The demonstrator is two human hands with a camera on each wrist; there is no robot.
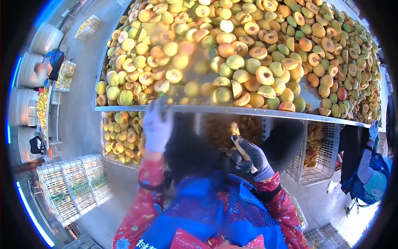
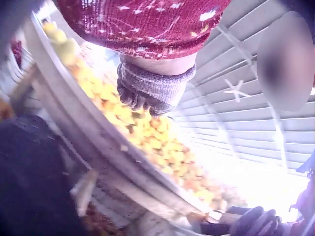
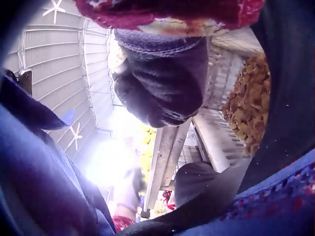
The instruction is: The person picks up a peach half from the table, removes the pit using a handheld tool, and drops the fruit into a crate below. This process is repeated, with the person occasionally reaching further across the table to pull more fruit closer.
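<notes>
My left hand, in a pale glove, is blurred at the near metal rim of a table heaped with yellow-green peaches, many cut in halves. Its fingers reach toward the fruit, and nothing shows in them. In the left wrist view the gloved left hand hangs over the fruit. Below the rim, my right hand, in a dark-palmed glove, grips a slim tool with a pale handle. A small yellowish piece shows at the tool's far end. The right wrist view shows the back of the right hand, hiding the tool.
Beneath the table stand a crate of peaches on the left and a white crate with brownish pieces on the right. Stacked crates stand at lower left. Another person works at the right end; one more is at far left.
</notes>
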